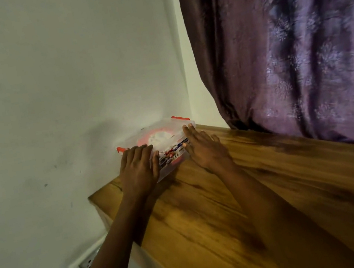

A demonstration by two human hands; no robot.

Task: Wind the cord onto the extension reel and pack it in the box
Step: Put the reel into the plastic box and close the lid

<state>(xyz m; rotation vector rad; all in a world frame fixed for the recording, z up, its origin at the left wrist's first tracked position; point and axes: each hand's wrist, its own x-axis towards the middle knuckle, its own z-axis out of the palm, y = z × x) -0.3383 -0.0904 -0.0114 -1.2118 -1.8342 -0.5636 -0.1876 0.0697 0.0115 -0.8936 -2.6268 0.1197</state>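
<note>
Both hands [137,164] [201,146] touch box [167,140] (reel [155,136] seemingly inside).

The box [168,144] is a clear plastic container with its lid on and orange-red latches at 2 visible places, the left end and the far right corner. It lies flat on the far left corner of the desk [264,189], against the wall. Through the lid the reel [156,136] shows, round, pink-red with a white middle. A printed label covers the near side.
</note>
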